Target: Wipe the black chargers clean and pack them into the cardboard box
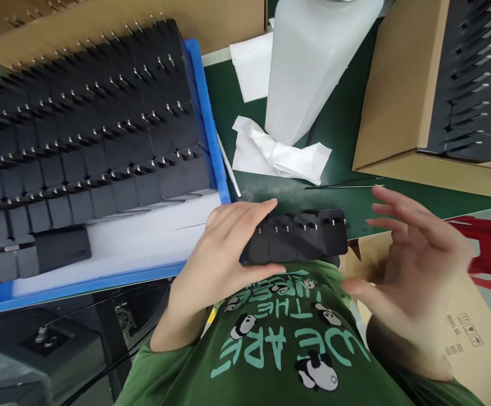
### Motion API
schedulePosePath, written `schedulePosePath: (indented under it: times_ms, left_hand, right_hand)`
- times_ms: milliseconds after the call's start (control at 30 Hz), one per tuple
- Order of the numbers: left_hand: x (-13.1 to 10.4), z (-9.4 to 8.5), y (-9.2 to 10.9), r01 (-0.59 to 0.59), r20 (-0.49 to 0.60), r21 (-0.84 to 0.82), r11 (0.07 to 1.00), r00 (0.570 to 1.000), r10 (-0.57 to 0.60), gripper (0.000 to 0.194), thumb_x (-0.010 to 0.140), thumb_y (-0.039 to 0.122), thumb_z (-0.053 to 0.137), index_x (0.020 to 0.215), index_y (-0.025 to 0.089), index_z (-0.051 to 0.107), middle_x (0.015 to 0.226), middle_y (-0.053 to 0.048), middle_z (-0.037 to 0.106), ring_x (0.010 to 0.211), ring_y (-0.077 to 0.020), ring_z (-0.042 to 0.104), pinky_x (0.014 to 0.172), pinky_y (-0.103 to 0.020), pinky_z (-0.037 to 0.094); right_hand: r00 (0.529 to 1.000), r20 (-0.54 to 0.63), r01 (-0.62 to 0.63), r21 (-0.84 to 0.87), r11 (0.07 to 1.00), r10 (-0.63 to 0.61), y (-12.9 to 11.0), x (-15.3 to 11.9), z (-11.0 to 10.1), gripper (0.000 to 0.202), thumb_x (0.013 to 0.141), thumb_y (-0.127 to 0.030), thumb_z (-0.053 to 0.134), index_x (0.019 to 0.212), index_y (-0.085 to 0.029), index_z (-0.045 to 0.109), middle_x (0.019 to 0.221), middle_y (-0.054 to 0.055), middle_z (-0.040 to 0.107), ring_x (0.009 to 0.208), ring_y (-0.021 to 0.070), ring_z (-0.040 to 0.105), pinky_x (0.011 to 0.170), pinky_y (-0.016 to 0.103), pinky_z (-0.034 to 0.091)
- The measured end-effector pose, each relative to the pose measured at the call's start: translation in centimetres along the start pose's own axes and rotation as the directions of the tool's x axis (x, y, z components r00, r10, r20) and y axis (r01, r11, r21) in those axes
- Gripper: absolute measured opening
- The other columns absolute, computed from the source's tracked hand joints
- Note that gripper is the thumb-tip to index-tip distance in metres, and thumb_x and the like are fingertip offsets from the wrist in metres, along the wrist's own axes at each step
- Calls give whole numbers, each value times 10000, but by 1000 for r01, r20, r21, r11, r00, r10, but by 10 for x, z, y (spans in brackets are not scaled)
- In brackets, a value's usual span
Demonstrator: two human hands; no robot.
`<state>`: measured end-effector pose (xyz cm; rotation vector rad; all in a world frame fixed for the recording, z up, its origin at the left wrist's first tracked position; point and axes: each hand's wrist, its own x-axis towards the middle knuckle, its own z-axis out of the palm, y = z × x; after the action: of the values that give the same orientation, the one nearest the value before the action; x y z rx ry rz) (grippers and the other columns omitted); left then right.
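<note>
We hold with our left hand [224,248] one end of a short row of black, block-shaped plastic adapters with metal pins [283,239]. Its fingers are bent along the far side and its thumb is on the near side, so the row is gripped between them. Four blocks can be seen in this row; what is under our hand, we cannot tell. The row is at the near edge of the dark green table [338,135], just in front of our green shirt with panda prints [271,338].

Our right hand [419,265] is blurred and apart from the row, to the right of it. Its fingers are open, with the thumb spread away, and it grips nothing.

To the left is a blue plastic tray with white bottom [206,113], where many similar black adapters [114,135] stand in rows with pins upward. Beside its rim lies a thin silver rod [231,169]. Behind our hands there is a crumpled white paper [279,158], near the foot of a large whitish plastic container [313,62]. To the right, an open brown cardboard box [398,84] holds more black adapters.
</note>
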<state>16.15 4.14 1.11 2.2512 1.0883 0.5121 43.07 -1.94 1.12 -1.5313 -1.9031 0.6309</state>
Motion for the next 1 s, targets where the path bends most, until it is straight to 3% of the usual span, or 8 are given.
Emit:
schedulePosePath:
  times_ms: [100, 233, 333, 433, 533, 667, 800, 1000]
  left_hand:
    - [-5, -6, 3, 14, -46, 43, 999, 999, -12, 807, 835, 467, 815, 1490, 209, 421, 1379, -124, 636, 1251, -295, 599, 1073, -396, 460]
    - [-2, -9, 8, -30, -33, 166, 986, 999, 36, 735, 865, 472, 774, 1462, 172, 470, 1309, -138, 655, 1144, -304, 618, 982, -405, 505]
    - [5, -6, 13, -84, 28, 287, 954, 996, 79, 708, 848, 462, 793, 1403, 108, 533, 1268, -153, 661, 1064, -324, 597, 886, -431, 528]
    - [12, -2, 18, -106, 67, 405, 908, 994, 87, 707, 822, 426, 823, 1379, 79, 558, 1211, -137, 676, 986, -311, 568, 786, -424, 533]
    - [16, -1, 23, -99, 78, 474, 875, 994, 70, 695, 807, 443, 833, 1347, 86, 580, 1120, -105, 697, 921, -292, 547, 695, -406, 512]
    - [19, -1, 25, -75, 75, 466, 882, 996, 45, 578, 814, 430, 829, 1258, 122, 626, 1017, -67, 702, 889, -278, 534, 646, -388, 469]
    - [20, 1, 21, -47, 45, 379, 924, 998, 32, 476, 847, 439, 782, 1202, 148, 656, 965, -58, 680, 873, -271, 523, 669, -384, 454]
    - [20, 5, 17, -21, -32, 274, 961, 999, 31, 532, 804, 439, 825, 1210, 135, 664, 954, -61, 656, 898, -272, 521, 751, -383, 470]
  right_hand:
    - [999, 18, -27, 18, 999, 26, 9, 7, 4, 967, 813, -513, 805, 1597, -328, 269, 1501, 156, 515, 1214, 388, 606, 897, 573, 581]
    - [979, 188, 90, -86, 992, -72, 0, 19, 7, 857, 904, -544, 691, 1602, -273, 275, 1481, 157, 522, 1287, 366, 587, 907, 482, 611]
    - [959, 245, 219, -309, 925, -145, -12, 28, 8, 754, 934, -587, 614, 1550, -227, 372, 1396, 185, 568, 1109, 357, 680, 642, 395, 603]
    - [945, 276, 301, -520, 799, -177, -23, 34, 12, 703, 909, -615, 625, 1456, -197, 486, 1316, 207, 612, 804, 301, 712, 450, 351, 475]
    - [944, 280, 312, -579, 753, -176, -28, 38, 15, 617, 918, -613, 615, 1354, -182, 552, 1298, 189, 628, 714, 247, 694, 445, 333, 451]
    - [948, 235, 312, -554, 772, -215, -24, 39, 18, 586, 929, -630, 594, 1271, -154, 578, 1207, 149, 662, 705, 218, 688, 462, 321, 442]
    - [954, 158, 300, -456, 838, -255, -15, 38, 20, 590, 922, -665, 591, 1181, -135, 602, 1125, 115, 684, 755, 209, 699, 515, 314, 471]
    - [957, 56, 286, -361, 888, -285, -9, 41, 21, 555, 922, -649, 611, 1175, -156, 601, 1119, 110, 700, 865, 224, 725, 624, 311, 525]
